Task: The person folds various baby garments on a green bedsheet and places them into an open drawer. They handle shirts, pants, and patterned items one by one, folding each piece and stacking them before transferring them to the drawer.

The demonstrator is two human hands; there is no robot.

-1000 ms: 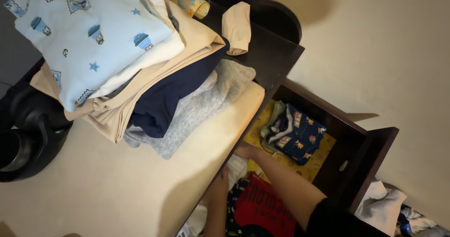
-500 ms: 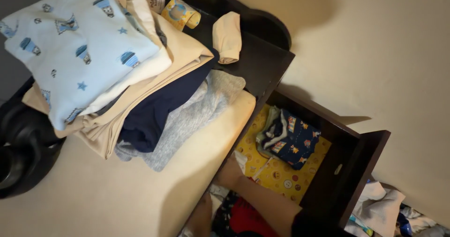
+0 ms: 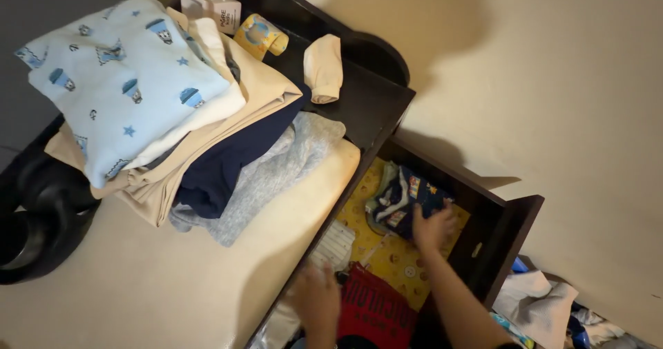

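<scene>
Since half a second ago, the right hand (image 3: 433,226) has moved from the near front of the open dark wooden drawer (image 3: 507,233) up to the folded navy patterned garment (image 3: 407,198) lying toward the drawer's back. Its fingers curl over the near edge of that garment and touch it, though whether they have closed into a firm grip on the cloth cannot be told. The garment lies just beyond and slightly left of this hand, its long side running across the drawer toward the back corner, on a yellow printed drawer liner (image 3: 400,266). The left hand (image 3: 316,299) is lower in view, blurred, fingers loosely spread above the red printed garment (image 3: 373,309) at the drawer's front, beside a white ribbed cloth (image 3: 335,244); it grips nothing visible. The right hand is much the nearer to the navy garment.

Left of the drawer, a cream padded counter (image 3: 152,287) carries a stack of folded clothes (image 3: 179,121) topped by a pale blue printed piece. Behind it sit a small white box (image 3: 219,12) and a yellow round tin (image 3: 260,34).
</scene>
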